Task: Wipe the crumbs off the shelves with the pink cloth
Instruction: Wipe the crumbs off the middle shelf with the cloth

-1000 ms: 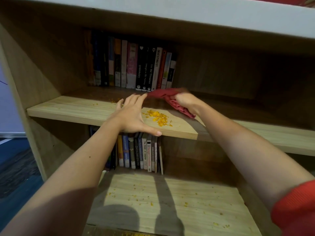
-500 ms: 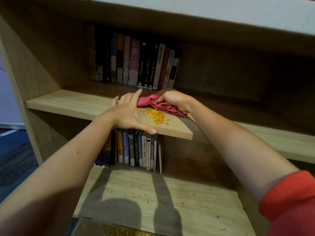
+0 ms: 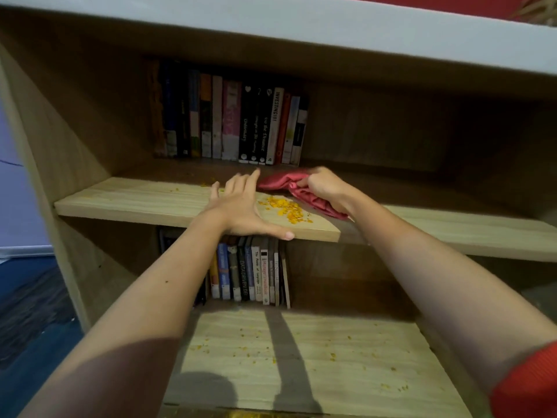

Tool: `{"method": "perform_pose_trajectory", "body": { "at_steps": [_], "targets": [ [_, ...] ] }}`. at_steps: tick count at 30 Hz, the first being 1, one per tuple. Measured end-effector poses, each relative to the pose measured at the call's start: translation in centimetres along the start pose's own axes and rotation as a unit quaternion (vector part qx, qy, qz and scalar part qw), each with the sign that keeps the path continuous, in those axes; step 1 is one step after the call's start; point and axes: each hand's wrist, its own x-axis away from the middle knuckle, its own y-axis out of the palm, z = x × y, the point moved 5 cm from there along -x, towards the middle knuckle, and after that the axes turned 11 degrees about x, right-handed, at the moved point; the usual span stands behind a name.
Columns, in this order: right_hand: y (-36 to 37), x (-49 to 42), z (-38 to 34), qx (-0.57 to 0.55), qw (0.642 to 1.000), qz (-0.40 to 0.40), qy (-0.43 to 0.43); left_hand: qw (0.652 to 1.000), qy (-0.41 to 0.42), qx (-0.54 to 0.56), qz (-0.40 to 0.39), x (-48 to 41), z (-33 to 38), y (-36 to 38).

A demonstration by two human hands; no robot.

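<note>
Over the last second the right hand drags the pink cloth left across the middle shelf, from a spot clear of the left hand to right beside its fingertips. In the last half second it barely moves further. The orange crumbs are now in a loose pile at frame centre, near the shelf's front edge. My read: the sweep has herded this shelf's crumbs into one heap ready to go over the edge, so this shelf is roughly half done. A few stray bits sit left of the left hand. The right hand is clenched around the bunched cloth, whose loose tail trails toward lower right onto the wood. The left hand is released, fingers straight and flat on the shelf, thumb lying along the front edge, acting as a wall. The cloth sits just behind and right of the pile, its left tip just beside the left fingertips; contact can't be told. The pile lies between the two hands. The lower shelf at frame bottom is dotted with scattered crumbs, not yet wiped.
</note>
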Motion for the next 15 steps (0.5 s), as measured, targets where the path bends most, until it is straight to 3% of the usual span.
{"method": "perform_pose_trajectory", "body": {
  "at_steps": [2, 5, 11, 15],
  "targets": [
    [-1.6, 0.5, 1.5, -0.004, 0.995, 0.088, 0.047, 1.0, 0.013, -0.003, 0.002, 0.1, 0.0, -0.2],
    [-3.1, 2.0, 3.7, 0.088, 0.97, 0.181, 0.134, 1.0, 0.014, 0.0, 0.01, 0.2, 0.0, -0.2],
    [0.4, 4.4, 1.2, 0.164, 0.942, 0.225, 0.186, 0.999, 0.036, 0.025, 0.021, 0.1, 0.1, -0.1],
    [2.9, 3.1, -1.7, 0.141, 0.949, 0.217, 0.18, 0.983, 0.136, 0.1, 0.067, 0.7, 0.6, -0.9]
  ]
}}
